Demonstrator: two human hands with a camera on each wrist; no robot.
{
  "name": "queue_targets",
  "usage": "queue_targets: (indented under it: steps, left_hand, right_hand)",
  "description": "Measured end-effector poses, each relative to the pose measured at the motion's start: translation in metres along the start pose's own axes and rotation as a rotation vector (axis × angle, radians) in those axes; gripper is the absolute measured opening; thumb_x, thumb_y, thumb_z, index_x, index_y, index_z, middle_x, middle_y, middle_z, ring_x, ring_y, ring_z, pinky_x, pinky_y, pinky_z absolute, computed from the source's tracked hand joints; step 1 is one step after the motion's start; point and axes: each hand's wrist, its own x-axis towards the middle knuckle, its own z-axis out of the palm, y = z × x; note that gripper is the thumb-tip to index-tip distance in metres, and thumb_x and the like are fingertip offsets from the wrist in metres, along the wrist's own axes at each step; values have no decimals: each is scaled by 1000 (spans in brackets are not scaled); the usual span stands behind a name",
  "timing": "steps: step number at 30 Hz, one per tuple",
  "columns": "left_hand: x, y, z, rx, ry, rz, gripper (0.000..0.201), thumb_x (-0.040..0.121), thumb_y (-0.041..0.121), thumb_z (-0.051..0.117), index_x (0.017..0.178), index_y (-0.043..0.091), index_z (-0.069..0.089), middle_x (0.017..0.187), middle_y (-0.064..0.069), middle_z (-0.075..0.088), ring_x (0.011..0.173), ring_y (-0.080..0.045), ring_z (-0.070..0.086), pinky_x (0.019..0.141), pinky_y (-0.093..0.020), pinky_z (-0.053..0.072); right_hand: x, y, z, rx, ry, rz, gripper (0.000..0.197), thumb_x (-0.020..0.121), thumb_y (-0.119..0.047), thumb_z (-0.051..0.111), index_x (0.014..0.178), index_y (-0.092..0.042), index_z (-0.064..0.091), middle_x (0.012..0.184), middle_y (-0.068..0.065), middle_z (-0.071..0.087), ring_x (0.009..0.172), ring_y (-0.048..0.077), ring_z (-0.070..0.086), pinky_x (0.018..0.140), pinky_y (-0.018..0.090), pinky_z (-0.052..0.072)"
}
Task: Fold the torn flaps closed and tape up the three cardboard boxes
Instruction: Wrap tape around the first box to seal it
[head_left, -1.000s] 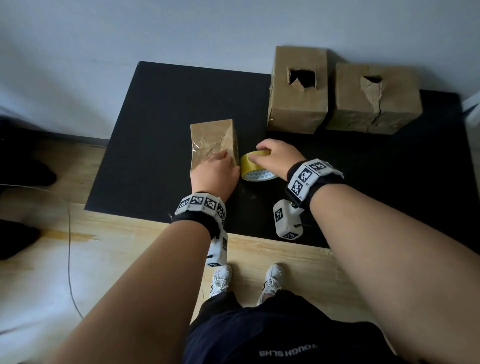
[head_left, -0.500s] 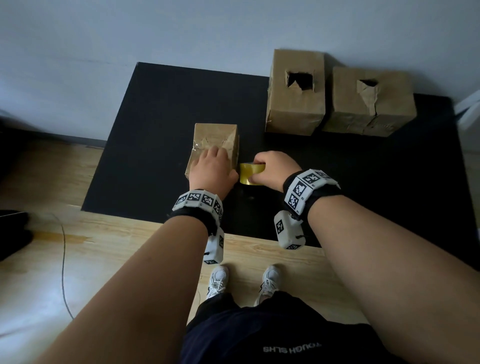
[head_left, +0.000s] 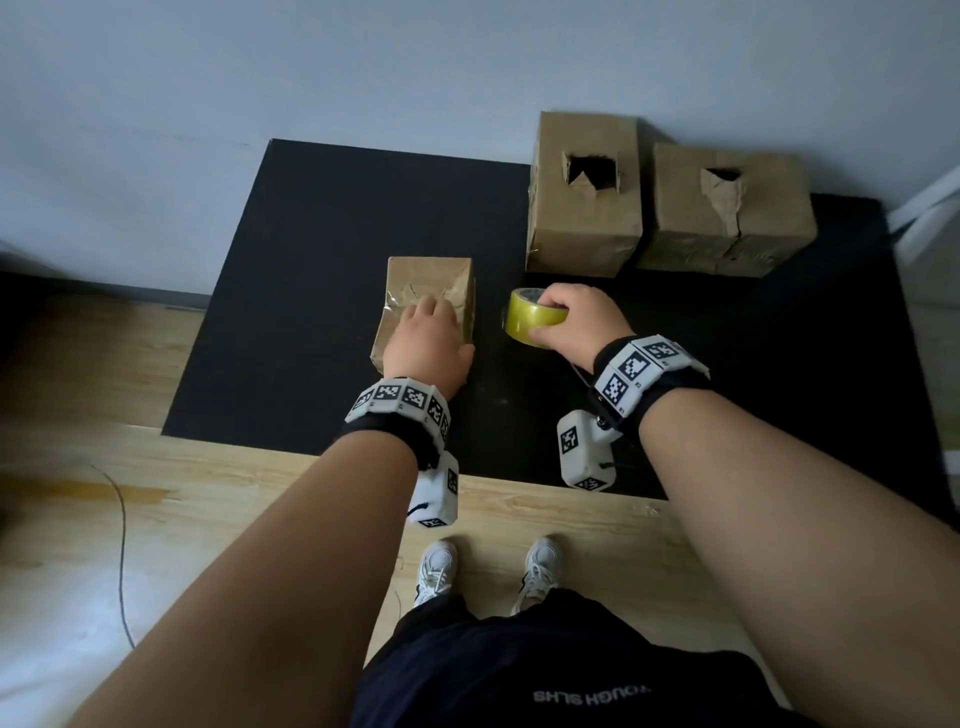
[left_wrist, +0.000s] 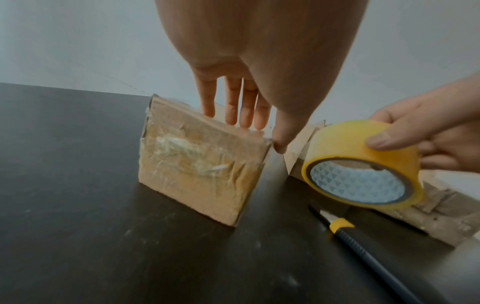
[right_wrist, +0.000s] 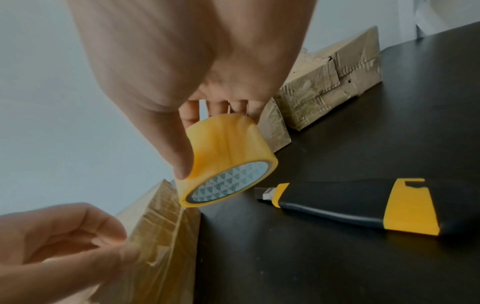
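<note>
Near box sits left of centre on the black surface, crumpled clear tape seen over its top and front. Left hand is laid flat on that top — fingers straight and spread, pressing the taped patch down, nothing pinched. Half a second ago the roll was low against the box's right edge; now the yellow tape roll is lifted clear and apart from the box, so the strip is judged cut or torn off. Right hand is curled round the roll, thumb on one side, fingers over the far side. Utility knife lies on the surface below the roll, untouched. Further right, by the wall, two more boxes — holed box and torn-flap box — are still open, no fresh tape seen. First box judged about done; two remain.
</note>
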Motion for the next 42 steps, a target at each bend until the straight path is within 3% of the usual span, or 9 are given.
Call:
queue_targets:
  steps: [4,10,18,22,29,33,36,39,42]
  left_hand:
    - [3,5,-8,-140,63,38,31,95,27,55,122,14,60,125,-3,54,119,-22,48,95,-32,42]
    - [7,29,-15,-419,6,8,37,97,20,52,133,16,57,129,-2,61,118,-19,56,91,-23,41]
    - [6,32,-22,-533,51,-66,17,93,19,58,103,18,71,98,3,68,90,-15,61,75,-27,47]
    - [7,35,-25,-472,-8,-69,18,95,20,54,106,16,68,97,1,66,92,-16,61,76,-28,47]
    - [1,49,-25,-412,-137,34,17,99,21,49,108,14,62,96,-1,63,88,-16,59,77,-30,50]
    - [3,48,-25,-484,-141,-21,18,97,18,51,112,12,58,99,-5,62,86,-16,58,82,-33,52]
    - [3,45,-28,-649,-133,-164,28,91,13,61,115,12,46,96,-8,61,79,-17,59,74,-33,54]
    - [2,41,-32,-663,-181,-200,27,89,9,63,110,14,46,96,-7,59,76,-15,59,65,-26,52]
    - [1,40,-33,-646,-162,-145,15,89,6,60,89,18,51,98,-11,64,79,-17,60,74,-34,56]
  right_hand:
    - [-6,-5,-5,124,27,-5,12,81,-20,72,90,-16,65,88,-1,63,86,19,60,65,27,41]
    - [-15,-13,-6,213,35,3,18,80,-26,76,94,-19,66,90,-2,65,87,18,61,80,38,52]
    - [-31,-17,-12,243,23,-7,19,83,-26,75,99,-19,67,95,-2,65,92,16,61,83,37,52]
    - [-37,-14,-10,237,6,-9,20,85,-26,74,102,-21,65,99,-1,64,95,18,60,85,38,52]
    - [-45,-5,-7,217,13,108,45,89,-28,70,130,-17,59,122,4,61,110,20,58,86,31,47]
    - [-47,-5,-9,233,-15,107,41,89,-29,69,127,-16,61,117,3,62,107,20,59,87,33,49]
    - [-50,-5,-12,256,-49,118,38,90,-30,69,125,-18,61,111,-1,58,102,15,56,79,29,43]
    - [-53,-4,-14,288,-77,142,44,91,-32,68,131,-18,57,111,-5,52,100,12,50,79,28,39]
    - [-55,-3,-15,335,-92,138,44,90,-33,68,130,-18,58,114,-3,54,101,12,51,79,28,39]
